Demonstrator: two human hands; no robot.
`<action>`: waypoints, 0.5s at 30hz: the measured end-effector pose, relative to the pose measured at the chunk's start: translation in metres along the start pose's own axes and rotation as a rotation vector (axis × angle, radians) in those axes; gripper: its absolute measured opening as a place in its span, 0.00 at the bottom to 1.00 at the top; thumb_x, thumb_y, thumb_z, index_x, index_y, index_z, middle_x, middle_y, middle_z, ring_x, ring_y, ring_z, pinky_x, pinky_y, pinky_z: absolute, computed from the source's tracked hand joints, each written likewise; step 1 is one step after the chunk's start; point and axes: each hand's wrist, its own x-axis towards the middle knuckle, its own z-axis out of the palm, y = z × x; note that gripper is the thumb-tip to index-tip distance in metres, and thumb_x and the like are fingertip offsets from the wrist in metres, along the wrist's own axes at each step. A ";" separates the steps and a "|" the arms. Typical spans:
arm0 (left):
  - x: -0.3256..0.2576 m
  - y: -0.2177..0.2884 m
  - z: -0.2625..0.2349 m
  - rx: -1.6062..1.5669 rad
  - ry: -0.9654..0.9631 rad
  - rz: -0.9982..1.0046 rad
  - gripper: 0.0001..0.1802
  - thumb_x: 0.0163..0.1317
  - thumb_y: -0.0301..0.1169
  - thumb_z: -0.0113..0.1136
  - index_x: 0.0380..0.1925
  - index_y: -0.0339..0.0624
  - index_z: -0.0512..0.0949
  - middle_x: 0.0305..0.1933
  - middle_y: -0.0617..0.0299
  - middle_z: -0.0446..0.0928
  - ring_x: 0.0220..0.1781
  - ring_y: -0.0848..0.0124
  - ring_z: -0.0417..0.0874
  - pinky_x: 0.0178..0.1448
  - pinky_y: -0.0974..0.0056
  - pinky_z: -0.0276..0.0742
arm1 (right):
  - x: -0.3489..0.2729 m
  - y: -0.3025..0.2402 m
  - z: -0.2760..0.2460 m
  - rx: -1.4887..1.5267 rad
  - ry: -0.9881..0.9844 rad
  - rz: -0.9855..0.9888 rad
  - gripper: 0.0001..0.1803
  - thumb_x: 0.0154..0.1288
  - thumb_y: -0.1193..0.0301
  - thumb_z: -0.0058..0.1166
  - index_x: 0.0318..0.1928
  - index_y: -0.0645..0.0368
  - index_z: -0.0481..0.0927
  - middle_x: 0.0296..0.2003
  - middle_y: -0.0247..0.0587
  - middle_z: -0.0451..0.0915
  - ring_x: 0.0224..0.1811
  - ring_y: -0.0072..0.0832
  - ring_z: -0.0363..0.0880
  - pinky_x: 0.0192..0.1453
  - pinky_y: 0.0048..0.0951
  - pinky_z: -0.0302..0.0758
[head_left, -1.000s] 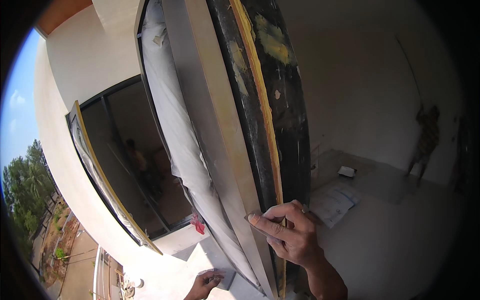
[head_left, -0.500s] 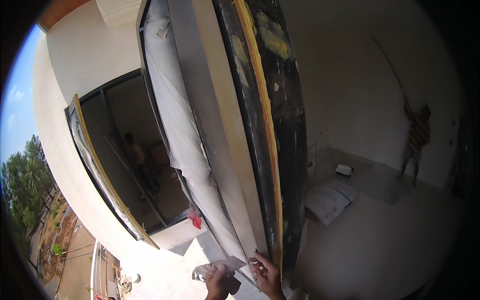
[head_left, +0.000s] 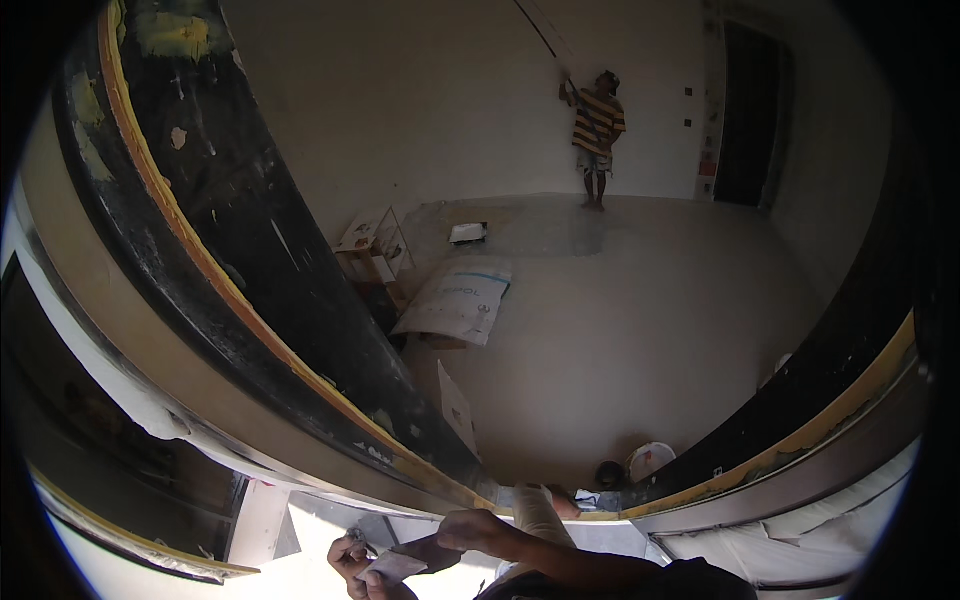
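Low in the picture, my left hand (head_left: 358, 562) is closed on a pale, flat, rectangular piece (head_left: 394, 568); its exact kind does not show. Something small and greyish sits among its upper fingers, too blurred to name. My right hand (head_left: 478, 532) is closed just to the right, its forearm coming in from the lower right. From its fingers a dark flat piece (head_left: 428, 553) reaches to the pale one, and the two overlap or touch. Past my right hand are my light trouser leg (head_left: 540, 518) and foot (head_left: 564, 502), at the door sill.
A black door frame (head_left: 250, 210) with a yellowish foam strip curves along the left; its other side stands right. Inside, a large white sack (head_left: 458, 302), a cardboard box (head_left: 372, 240), a white tray (head_left: 467, 233) and a bucket (head_left: 650, 460) rest on the floor. A person (head_left: 597, 125) holds a long pole.
My view has swung right, from the outer wall and frame edge to the room through the doorway. My right hand has left the frame edge and now meets the flat pieces at my left hand.
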 end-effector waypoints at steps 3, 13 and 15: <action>0.019 0.017 0.005 0.162 -0.313 0.292 0.29 0.64 0.54 0.58 0.40 0.33 0.77 0.44 0.49 0.77 0.51 0.59 0.76 0.55 0.57 0.72 | -0.026 -0.001 -0.031 0.009 0.163 -0.081 0.15 0.69 0.68 0.61 0.52 0.59 0.80 0.44 0.34 0.81 0.49 0.20 0.76 0.56 0.25 0.73; -0.005 -0.115 0.010 0.304 -0.892 -0.486 0.26 0.72 0.44 0.57 0.54 0.28 0.76 0.43 0.48 0.83 0.46 0.64 0.83 0.51 0.65 0.80 | -0.054 0.035 -0.095 -0.117 0.670 -0.081 0.26 0.63 0.67 0.67 0.59 0.58 0.75 0.44 0.37 0.78 0.47 0.24 0.76 0.51 0.28 0.74; -0.003 -0.141 -0.001 0.399 -0.925 -0.567 0.28 0.70 0.47 0.58 0.54 0.28 0.77 0.48 0.44 0.82 0.50 0.62 0.84 0.51 0.61 0.81 | -0.056 0.037 -0.099 -0.263 0.723 -0.003 0.21 0.62 0.64 0.68 0.52 0.60 0.81 0.38 0.35 0.79 0.42 0.22 0.76 0.45 0.32 0.73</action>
